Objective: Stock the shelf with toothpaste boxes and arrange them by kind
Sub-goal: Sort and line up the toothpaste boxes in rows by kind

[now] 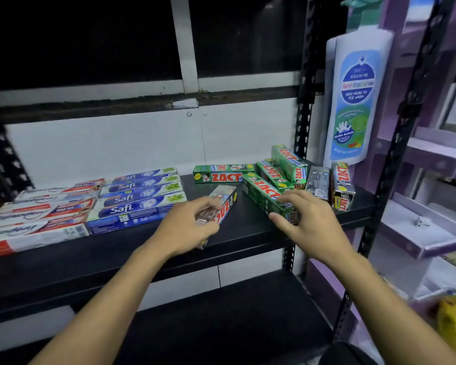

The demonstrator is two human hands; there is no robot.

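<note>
On the black shelf point(116, 248) lie toothpaste boxes in groups. Red-and-white Pepsodent boxes point(37, 219) are stacked at the left, blue Safi boxes point(140, 196) beside them. My left hand point(184, 227) grips the near end of a dark grey Zact box point(223, 204) lying at the shelf's middle. My right hand point(306, 219) holds the near end of a green Zact box point(261, 191). More green Zact boxes point(221, 175) lie behind and to the right, some askew. Two dark Zact boxes point(341, 185) stand at the far right.
A large white wash bottle point(358, 96) hangs by the shelf's black right upright point(304, 101). Purple shelving point(427, 233) stands to the right. A lower black shelf point(234, 317) sits under my arms. Something yellow point(453, 322) lies at the lower right.
</note>
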